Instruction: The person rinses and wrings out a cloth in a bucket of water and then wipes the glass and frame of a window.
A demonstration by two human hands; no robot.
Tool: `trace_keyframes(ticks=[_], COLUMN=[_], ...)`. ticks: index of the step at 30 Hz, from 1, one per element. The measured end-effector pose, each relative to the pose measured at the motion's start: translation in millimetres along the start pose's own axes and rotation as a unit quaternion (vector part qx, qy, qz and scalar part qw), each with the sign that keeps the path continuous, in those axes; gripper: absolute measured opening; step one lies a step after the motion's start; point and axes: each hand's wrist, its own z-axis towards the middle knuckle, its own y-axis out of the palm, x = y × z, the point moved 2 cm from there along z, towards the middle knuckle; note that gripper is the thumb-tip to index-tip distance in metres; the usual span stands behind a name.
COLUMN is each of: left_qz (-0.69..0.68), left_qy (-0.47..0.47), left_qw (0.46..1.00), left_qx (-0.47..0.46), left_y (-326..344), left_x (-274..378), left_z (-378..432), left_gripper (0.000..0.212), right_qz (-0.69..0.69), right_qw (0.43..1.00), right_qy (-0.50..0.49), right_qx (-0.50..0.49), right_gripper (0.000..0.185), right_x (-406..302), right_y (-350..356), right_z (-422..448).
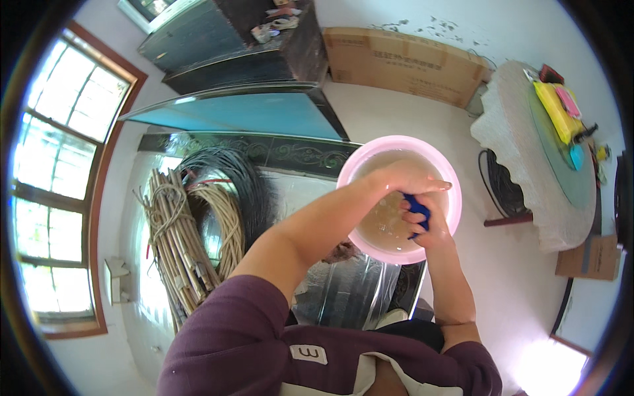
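A pink plastic basin (454,198) holds cloudy, brownish water with some bubbles. Over it, my right hand (432,218) wraps its fingers around a bunched dark blue cloth (418,214). My left hand (408,175) is bent at the wrist and closed over the upper end of the same cloth, its thumb pointing right; most of its fingers are hidden from above. Both hands look wet and are close together. The basin's left part overlaps the edge of a plastic-covered surface (342,287).
Left are a tied bundle of sticks (173,242), a woven coil (230,222) and a dark wire coil (247,183). Beyond stand a blue panel (247,116) and a long cardboard box (401,62). A cloth-covered round table (515,123) with a yellow pack (554,111) stands right.
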Motion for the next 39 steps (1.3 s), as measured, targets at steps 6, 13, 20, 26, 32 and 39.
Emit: trace_keyframes(ticks=[6,13,20,26,32,39], left_qz=[-0.582,-0.736,-0.346,-0.089,-0.085,-0.417], left_qy=[0.294,0.270,0.051,-0.090,-0.148,-0.327], left_qw=[0.739,0.621,0.928,0.959,0.944,0.706], left_qx=[-0.169,0.012,0.131,0.252,0.283,0.471], left_y=[-40.1,-21.7,6.4,46.4,63.5,80.0], left_x=[6.8,29.1,-1.0,-26.1,-38.4,-82.3], left_z=[-15.5,-37.5,0.9,18.4,39.4,31.4], left_gripper=[0.047,0.035,0.017,0.027,0.030,0.028], right_qz=[0.250,0.037,-0.261,-0.355,-0.414,-0.845], right_qw=[0.937,0.978,0.949,0.891,0.844,0.340], right_qy=[-0.002,-0.084,-0.104,-0.069,-0.162,-0.328], right_qx=[-0.243,-0.186,0.141,0.275,0.300,0.252], right_gripper=[0.053,0.054,0.015,0.008,0.022,0.068], right_x=[4.6,-3.9,9.3,28.7,26.4,27.5], right_y=[60.1,62.6,-1.6,-56.8,-111.2,-12.0], right_z=[-20.6,-34.0,6.7,48.2,71.2,18.5])
